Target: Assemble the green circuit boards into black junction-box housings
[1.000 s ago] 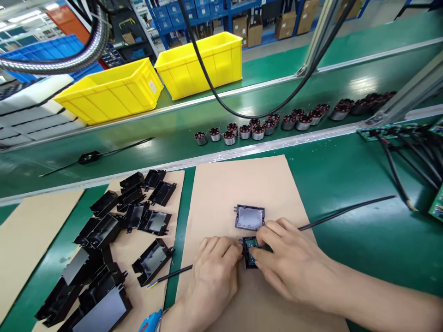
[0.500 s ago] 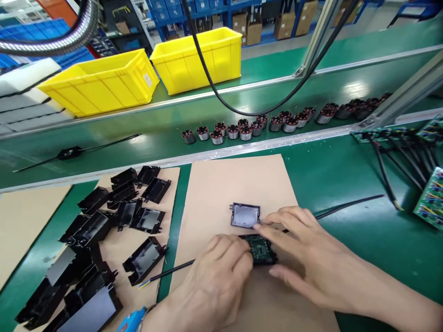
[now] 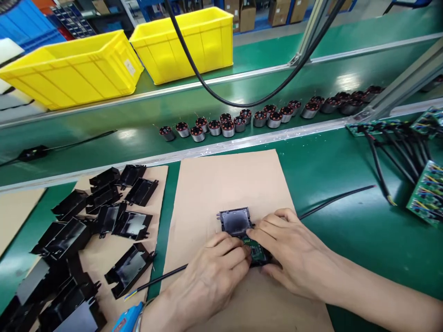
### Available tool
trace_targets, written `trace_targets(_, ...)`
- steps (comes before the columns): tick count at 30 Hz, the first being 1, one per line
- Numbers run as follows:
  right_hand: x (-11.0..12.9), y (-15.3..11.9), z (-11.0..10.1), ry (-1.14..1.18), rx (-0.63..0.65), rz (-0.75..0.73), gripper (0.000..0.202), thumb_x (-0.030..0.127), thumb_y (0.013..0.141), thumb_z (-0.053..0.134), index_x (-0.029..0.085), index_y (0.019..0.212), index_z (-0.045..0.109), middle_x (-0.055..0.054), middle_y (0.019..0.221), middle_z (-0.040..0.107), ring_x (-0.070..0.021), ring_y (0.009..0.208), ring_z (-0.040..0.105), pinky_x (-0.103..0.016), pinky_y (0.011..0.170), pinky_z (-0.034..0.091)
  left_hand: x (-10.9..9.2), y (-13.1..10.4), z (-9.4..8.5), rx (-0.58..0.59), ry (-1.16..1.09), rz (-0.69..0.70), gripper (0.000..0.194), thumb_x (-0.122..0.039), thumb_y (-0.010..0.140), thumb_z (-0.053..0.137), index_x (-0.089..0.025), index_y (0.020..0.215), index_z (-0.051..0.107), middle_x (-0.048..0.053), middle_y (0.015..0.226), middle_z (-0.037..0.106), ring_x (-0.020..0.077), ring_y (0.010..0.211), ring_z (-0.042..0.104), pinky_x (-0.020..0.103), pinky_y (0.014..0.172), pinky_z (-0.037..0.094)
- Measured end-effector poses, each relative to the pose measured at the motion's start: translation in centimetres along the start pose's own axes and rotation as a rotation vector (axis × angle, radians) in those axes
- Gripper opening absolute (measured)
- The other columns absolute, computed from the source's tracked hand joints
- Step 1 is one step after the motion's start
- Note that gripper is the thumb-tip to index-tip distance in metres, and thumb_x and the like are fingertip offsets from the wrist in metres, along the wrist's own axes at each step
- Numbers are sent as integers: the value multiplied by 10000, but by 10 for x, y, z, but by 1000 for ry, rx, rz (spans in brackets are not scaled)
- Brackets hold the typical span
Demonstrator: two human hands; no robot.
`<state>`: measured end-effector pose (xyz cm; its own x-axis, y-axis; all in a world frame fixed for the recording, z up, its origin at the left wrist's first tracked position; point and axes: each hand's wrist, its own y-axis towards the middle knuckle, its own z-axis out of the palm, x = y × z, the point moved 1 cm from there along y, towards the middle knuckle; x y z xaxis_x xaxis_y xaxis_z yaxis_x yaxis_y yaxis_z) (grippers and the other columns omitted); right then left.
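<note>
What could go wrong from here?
The left hand and right hand crowd the green board, so uneven pressure could stress it. The left-side cable, coloured wires showing at its end, runs close by an open black case and might snag if pulled.

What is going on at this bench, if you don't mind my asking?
A person is handling a small green circuit board with both bare hands, over a sheet of cardboard. The left hand is at the board's left side and the right hand at its right. A shallow black cover is just beyond the board, not closed over it. More open black boxes are grouped to the left.
</note>
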<state>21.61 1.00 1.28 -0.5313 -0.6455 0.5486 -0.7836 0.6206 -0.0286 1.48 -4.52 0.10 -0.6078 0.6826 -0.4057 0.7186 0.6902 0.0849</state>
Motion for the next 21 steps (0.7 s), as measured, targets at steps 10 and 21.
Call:
trace_targets(10,-28,-31,-32,-92,-56,67,263,201,937,475,186,1183,564,-103,1083,653,-229,1004,604,-365,833,503,-4,-3,7,20,105,-17,329,-45,803,479,-125,1095,608,68,1282,579,230,969,527,416,961,393)
trace_targets(21,-16,-15,-4,94,-64,-204,278,10,914,342,136,956,586,-69,834,570,-175,780,498,-300,684,432,-8,1,3,-25,141,-13,312,-64,754,521,-137,1046,605,55,1247,613,211,958,541,382,987,368)
